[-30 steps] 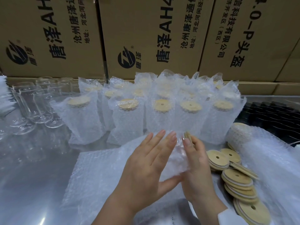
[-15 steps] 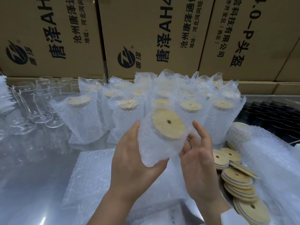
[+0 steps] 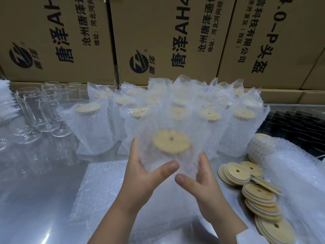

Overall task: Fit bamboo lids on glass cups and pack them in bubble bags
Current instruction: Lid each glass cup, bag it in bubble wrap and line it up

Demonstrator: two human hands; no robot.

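Steel tabletop, with printed cardboard cartons stacked along the back. Left hand grasps the bubble bag from its left side, thumb laid across the front. Right hand grasps the lower right, thumb pointing left under it. Bag is held upright above the stack of flat bubble bags; bamboo lid shows through the wrap. Rows of bagged cups stand close behind. Bare glass cups at far left. Loose bamboo lids piled just right of the right hand.

A white sleeve ends at the right wrist.
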